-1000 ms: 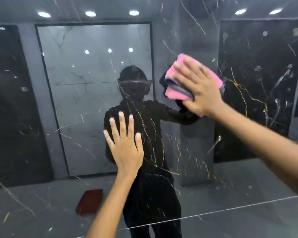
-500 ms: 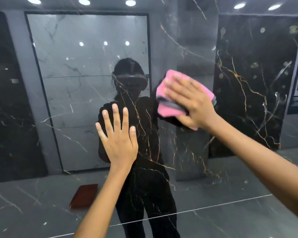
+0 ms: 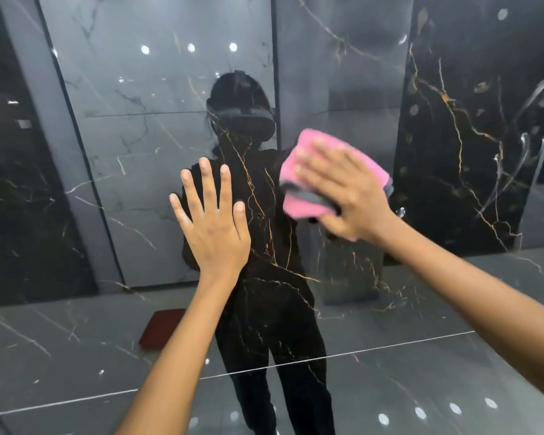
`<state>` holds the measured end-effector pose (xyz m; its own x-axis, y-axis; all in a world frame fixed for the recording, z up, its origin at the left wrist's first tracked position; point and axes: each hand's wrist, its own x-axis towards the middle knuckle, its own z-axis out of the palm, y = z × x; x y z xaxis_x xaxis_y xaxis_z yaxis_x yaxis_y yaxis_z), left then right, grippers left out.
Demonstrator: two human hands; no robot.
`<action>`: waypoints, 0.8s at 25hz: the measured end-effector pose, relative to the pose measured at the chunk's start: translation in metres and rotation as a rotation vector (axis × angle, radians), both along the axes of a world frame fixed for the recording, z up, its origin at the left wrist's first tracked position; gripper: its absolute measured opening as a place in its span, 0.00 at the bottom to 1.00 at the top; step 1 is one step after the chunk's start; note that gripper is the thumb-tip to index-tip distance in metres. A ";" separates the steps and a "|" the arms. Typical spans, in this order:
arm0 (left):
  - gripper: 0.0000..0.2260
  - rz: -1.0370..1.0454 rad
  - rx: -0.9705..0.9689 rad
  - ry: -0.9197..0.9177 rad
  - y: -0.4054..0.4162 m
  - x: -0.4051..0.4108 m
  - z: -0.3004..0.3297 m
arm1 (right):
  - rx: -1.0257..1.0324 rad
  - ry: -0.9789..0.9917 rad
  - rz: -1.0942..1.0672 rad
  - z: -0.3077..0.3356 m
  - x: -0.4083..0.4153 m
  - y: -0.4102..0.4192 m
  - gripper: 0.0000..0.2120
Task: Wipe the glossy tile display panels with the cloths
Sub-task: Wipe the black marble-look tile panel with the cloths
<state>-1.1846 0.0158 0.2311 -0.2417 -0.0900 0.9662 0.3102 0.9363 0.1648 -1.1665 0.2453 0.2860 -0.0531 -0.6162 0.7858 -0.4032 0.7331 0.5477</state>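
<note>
A glossy black tile panel [image 3: 459, 127] with gold and white veins fills the view right in front of me. My right hand [image 3: 346, 189] presses a folded pink cloth [image 3: 299, 183] with a grey edge flat against it, right of centre. My left hand [image 3: 214, 224] rests on the panel with fingers spread and holds nothing, just left of the cloth. Both forearms reach in from the bottom. Motion blurs my right hand.
The panel mirrors a person in dark clothes with a headset [image 3: 242, 117], grey marble slabs, ceiling lights and a floor. A reddish-brown flat object [image 3: 161, 328] shows in the reflection at lower left. A thin horizontal line [image 3: 390, 346] crosses the lower panel.
My right hand has slid the pink cloth down and to the left across the panel. My left hand has stayed flat in about the same spot. The view has tilted downward.
</note>
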 end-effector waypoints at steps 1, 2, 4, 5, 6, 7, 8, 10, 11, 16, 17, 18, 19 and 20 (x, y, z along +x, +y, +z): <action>0.24 -0.007 -0.001 0.003 0.000 0.000 0.001 | -0.112 0.029 -0.010 0.003 -0.002 -0.004 0.25; 0.24 -0.026 -0.006 0.013 0.000 0.001 0.003 | -0.125 0.034 -0.024 -0.019 -0.005 -0.008 0.26; 0.23 -0.099 -0.029 0.048 -0.004 0.004 0.003 | 0.126 -0.067 -0.057 -0.110 -0.003 -0.015 0.32; 0.23 -0.133 -0.034 0.064 -0.008 0.008 -0.003 | 0.320 -0.121 -0.071 -0.156 0.006 -0.016 0.35; 0.23 -0.150 -0.024 0.072 -0.012 0.012 -0.013 | 0.491 -0.184 -0.099 -0.185 0.015 -0.011 0.38; 0.23 -0.149 0.001 0.069 -0.018 0.016 -0.027 | 0.598 -0.219 -0.087 -0.193 0.020 -0.003 0.37; 0.23 -0.138 0.026 0.053 -0.023 0.019 -0.043 | 0.623 -0.211 -0.022 -0.178 0.019 0.004 0.34; 0.24 -0.091 0.039 -0.014 -0.034 0.019 -0.076 | 0.368 -0.123 0.117 -0.109 0.012 0.006 0.27; 0.25 -0.060 0.022 -0.039 -0.037 0.017 -0.088 | 0.154 -0.058 0.134 -0.058 0.009 0.003 0.25; 0.29 0.000 -0.042 -0.037 -0.039 0.005 -0.106 | -0.072 0.011 0.116 -0.045 -0.004 -0.037 0.29; 0.29 -0.001 -0.045 -0.033 -0.039 0.005 -0.107 | 0.103 -0.073 0.096 -0.100 -0.001 -0.039 0.32; 0.28 -0.004 -0.045 -0.037 -0.041 0.005 -0.107 | 0.315 -0.149 0.057 -0.158 0.007 -0.037 0.35; 0.28 -0.009 -0.048 -0.039 -0.041 0.005 -0.107 | 0.535 -0.210 -0.007 -0.204 0.017 -0.030 0.37; 0.28 -0.011 -0.050 -0.042 -0.041 0.005 -0.108 | 0.706 -0.242 -0.060 -0.230 0.024 -0.020 0.39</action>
